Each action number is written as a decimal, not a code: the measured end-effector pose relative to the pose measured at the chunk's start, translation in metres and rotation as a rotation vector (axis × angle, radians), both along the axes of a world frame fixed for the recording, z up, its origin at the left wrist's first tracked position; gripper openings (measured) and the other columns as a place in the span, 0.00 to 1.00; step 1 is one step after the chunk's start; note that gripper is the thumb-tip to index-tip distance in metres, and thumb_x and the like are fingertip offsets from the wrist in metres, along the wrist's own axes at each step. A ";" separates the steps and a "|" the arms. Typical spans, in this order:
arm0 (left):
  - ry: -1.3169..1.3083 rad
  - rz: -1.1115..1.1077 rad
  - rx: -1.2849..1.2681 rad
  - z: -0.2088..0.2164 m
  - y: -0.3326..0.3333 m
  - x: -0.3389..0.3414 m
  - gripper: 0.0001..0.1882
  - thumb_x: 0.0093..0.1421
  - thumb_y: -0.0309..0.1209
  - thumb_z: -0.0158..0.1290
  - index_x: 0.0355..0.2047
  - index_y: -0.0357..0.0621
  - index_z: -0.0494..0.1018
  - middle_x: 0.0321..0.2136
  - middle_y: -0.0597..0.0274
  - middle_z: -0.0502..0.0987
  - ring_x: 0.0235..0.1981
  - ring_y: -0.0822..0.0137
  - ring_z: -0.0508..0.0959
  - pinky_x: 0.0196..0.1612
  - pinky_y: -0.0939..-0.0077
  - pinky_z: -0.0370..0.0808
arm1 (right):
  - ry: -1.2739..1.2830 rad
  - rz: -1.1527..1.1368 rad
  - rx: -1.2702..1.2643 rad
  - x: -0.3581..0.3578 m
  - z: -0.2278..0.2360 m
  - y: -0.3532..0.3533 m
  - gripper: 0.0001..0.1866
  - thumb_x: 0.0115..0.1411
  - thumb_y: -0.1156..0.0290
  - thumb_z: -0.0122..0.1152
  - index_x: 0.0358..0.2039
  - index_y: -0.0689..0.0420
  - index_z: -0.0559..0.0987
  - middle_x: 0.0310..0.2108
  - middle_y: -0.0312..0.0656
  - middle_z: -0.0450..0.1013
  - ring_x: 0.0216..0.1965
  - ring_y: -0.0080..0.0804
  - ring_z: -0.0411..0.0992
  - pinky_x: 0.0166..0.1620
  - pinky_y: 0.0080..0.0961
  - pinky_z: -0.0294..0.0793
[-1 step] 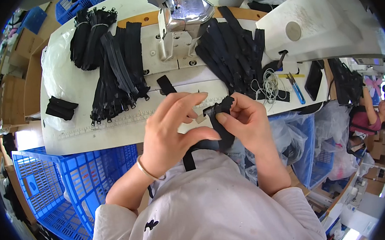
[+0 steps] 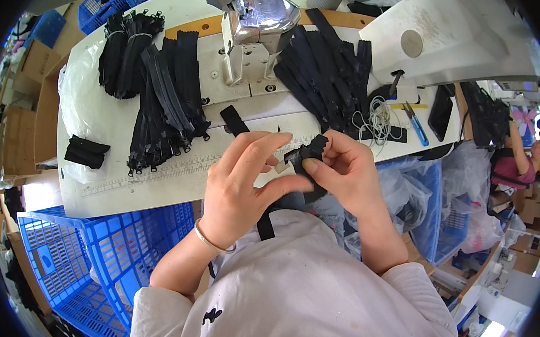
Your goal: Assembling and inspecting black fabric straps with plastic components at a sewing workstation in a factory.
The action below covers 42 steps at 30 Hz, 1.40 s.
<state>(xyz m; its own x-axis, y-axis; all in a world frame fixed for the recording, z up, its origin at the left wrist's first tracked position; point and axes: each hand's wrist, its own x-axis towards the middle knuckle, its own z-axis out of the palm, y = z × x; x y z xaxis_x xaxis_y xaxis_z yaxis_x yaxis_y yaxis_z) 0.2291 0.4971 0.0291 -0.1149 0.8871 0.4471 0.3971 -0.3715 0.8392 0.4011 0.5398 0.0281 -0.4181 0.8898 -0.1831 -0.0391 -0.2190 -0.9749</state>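
Observation:
Between the thumb and fingers of my right hand (image 2: pixel 344 166) is a black zipper (image 2: pixel 305 156), bunched and folded, its zigzag-cut end sticking up. Most of its length is hidden behind the hand. My left hand (image 2: pixel 239 177) hovers just left of it, thumb and fingers spread apart in a wide curve. Something small and pale shows by the left fingertips, too small to name. Beyond the hands, a short black strip (image 2: pixel 234 119) lies on the sewing table (image 2: pixel 177 184). Dark zippers (image 2: pixel 325 64) are fanned out at the right of the sewing machine (image 2: pixel 262 19).
More black zippers (image 2: pixel 162 107) and a tied bundle (image 2: pixel 126 59) lie on the left, near a folded black piece (image 2: pixel 86 151). White cord (image 2: pixel 376 120), blue-handled snips (image 2: pixel 416 127) and a phone (image 2: pixel 441 105) lie right. Blue crates (image 2: pixel 112 242) flank me. Another person (image 2: pixel 513 167) sits far right.
Very little differs. My left hand has shifted slightly, and the lower part of the zipper below my fingers hangs a little differently.

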 end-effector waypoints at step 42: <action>-0.997 -0.420 -0.877 0.011 0.010 -0.001 0.11 0.62 0.34 0.51 0.29 0.38 0.70 0.23 0.58 0.75 0.17 0.68 0.76 0.14 0.79 0.73 | -0.345 -0.116 0.635 0.015 0.003 -0.006 0.08 0.49 0.80 0.63 0.32 0.61 0.77 0.27 0.40 0.76 0.29 0.28 0.76 0.32 0.20 0.73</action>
